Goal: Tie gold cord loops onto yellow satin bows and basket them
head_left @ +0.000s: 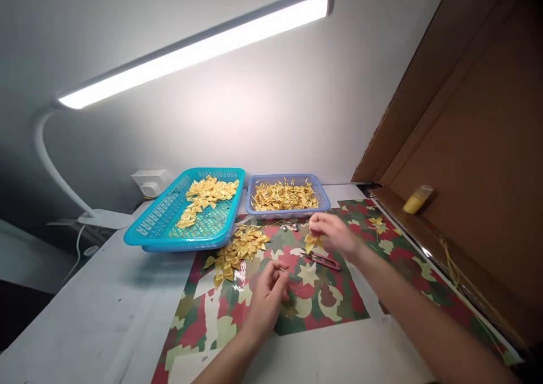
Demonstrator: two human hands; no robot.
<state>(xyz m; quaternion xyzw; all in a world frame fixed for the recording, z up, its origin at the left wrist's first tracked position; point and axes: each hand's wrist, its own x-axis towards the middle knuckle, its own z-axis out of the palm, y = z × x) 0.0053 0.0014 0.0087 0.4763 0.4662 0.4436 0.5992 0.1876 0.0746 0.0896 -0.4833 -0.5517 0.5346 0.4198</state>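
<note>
My right hand [335, 234] is closed in a pinch, and a yellow ribbon bow [311, 243] hangs at its fingertips. Just beneath it, a pair of thread snips [326, 261] with a dull pink handle rests on the patterned sheet. Nearer to me is my left hand [270, 288], its fingers curled together above the sheet; what they hold, if anything, is too small to name. A pile of yellow bows [244, 245] spreads to the left of the hands. Small shiny metal pieces [291, 226] lie behind them, beside thin gold strands [265, 224].
A turquoise basket [148, 231] with yellow bows stands back left. Beside it is a blue-violet basket [288, 212] full of gold tied pieces. A lamp [203, 50] reaches overhead. Cardboard [470, 101] walls the right side, near a small yellow-filled container [418, 199] and a loose bow [376, 223].
</note>
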